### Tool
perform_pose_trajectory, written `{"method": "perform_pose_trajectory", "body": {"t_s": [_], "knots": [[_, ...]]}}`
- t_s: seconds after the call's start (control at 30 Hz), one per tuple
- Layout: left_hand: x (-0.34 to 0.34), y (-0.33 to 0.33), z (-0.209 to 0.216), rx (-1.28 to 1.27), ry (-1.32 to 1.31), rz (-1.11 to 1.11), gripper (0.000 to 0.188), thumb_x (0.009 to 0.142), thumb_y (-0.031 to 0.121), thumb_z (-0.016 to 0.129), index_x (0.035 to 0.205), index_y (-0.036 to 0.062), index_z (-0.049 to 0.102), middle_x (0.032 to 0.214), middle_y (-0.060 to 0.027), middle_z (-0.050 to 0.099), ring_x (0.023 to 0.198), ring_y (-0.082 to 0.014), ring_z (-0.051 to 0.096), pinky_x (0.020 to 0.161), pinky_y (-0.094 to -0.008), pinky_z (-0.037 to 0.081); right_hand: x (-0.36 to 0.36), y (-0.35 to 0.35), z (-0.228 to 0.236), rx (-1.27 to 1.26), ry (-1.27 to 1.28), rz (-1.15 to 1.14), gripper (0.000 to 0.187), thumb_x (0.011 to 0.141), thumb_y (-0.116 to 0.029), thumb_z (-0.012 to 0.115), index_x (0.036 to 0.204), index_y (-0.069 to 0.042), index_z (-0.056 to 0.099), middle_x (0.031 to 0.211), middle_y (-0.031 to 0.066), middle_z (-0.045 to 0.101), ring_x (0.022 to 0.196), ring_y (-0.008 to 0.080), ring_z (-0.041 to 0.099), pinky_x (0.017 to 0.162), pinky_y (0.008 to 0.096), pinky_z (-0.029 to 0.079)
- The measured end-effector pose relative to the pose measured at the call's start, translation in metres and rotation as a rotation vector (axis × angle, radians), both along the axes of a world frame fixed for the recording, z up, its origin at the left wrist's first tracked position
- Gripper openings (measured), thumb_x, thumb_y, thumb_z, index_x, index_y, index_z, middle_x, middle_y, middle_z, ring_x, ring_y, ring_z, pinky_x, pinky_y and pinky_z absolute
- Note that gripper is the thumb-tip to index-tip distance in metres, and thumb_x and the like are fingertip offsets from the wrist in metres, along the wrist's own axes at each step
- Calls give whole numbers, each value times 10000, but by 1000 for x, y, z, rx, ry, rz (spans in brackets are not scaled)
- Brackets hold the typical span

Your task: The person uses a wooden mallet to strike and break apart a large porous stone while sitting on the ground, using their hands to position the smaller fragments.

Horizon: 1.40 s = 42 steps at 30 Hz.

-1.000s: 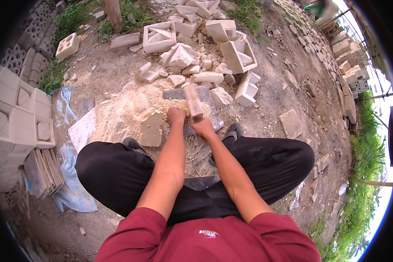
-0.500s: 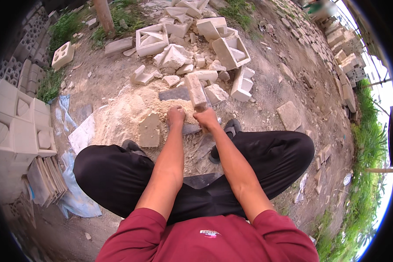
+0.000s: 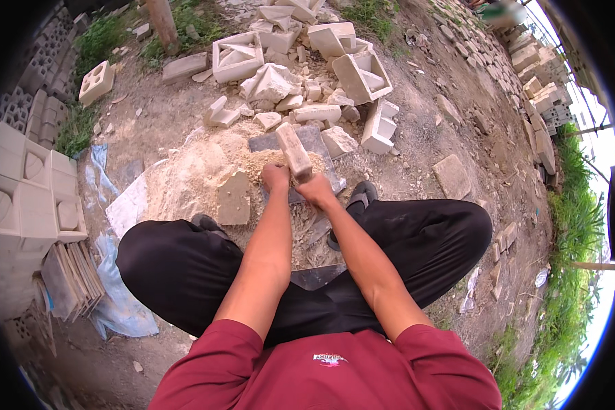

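My right hand (image 3: 313,190) is closed on the near end of a long, dusty rectangular block (image 3: 293,150), which points away from me and leans left. Any handle is hidden by the fingers. My left hand (image 3: 275,177) is closed just left of the block, low over crumbled pale material (image 3: 260,162). What its fingers hold, if anything, cannot be made out. Beneath the hands lies a flat dark slab (image 3: 314,139), partly covered by the crumbs. Left of my left forearm stands a flat greyish piece of block (image 3: 234,198) against a pale heap of powder (image 3: 188,171).
Broken pale blocks (image 3: 273,84) pile up ahead, with a hollow block (image 3: 363,76) at their right. Patterned blocks (image 3: 31,181) are stacked at left, above leaning flat boards (image 3: 72,281) and blue plastic sheeting (image 3: 121,301). A flat stone (image 3: 452,179) lies right of my foot.
The long block has swung left and down, nearer my left hand. My right hand has moved slightly left with it; my left hand stays in nearly the same place.
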<state>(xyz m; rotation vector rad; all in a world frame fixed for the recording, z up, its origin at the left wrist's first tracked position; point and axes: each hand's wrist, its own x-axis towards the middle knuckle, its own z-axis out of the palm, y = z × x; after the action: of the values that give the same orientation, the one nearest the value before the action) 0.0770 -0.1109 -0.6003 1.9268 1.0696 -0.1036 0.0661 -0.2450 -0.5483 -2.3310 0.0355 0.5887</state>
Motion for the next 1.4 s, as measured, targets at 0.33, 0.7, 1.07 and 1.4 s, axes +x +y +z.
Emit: {"method": "perform_pose_trajectory", "body": {"t_s": [0.33, 0.7, 1.07, 1.4], "knots": [[6, -5, 0, -32, -3, 19, 212, 779, 199, 636, 864, 37, 745, 955, -226, 706, 903, -376, 694, 795, -437, 550, 19, 1, -9, 90, -461, -13, 304, 718, -280, 690, 774, 19, 683, 671, 164, 683, 645, 278, 691, 607, 380, 529], [-1, 6, 5, 18, 47, 88, 213, 721, 220, 679, 824, 49, 755, 893, -219, 714, 878, -346, 702, 799, -422, 543, 32, 10, 36, 376, 15, -165, 412, 670, -337, 744, 758, 59, 674, 709, 139, 695, 686, 250, 697, 660, 371, 547], [0, 3, -8, 3, 7, -10, 201, 752, 217, 659, 860, 79, 758, 923, -194, 717, 889, -351, 699, 799, -416, 544, 28, -19, -6, 287, 27, -175, 277, 704, -206, 712, 727, 61, 643, 662, 106, 651, 530, 188, 631, 510, 335, 511], [4, 1, -3, -6, -7, -4, 151, 723, 229, 780, 787, 93, 764, 845, -156, 728, 806, -306, 705, 773, -387, 544, 2, -35, -37, 81, 84, -125, 244, 710, -182, 731, 829, 26, 684, 674, 92, 652, 511, 163, 600, 477, 320, 487]]}}
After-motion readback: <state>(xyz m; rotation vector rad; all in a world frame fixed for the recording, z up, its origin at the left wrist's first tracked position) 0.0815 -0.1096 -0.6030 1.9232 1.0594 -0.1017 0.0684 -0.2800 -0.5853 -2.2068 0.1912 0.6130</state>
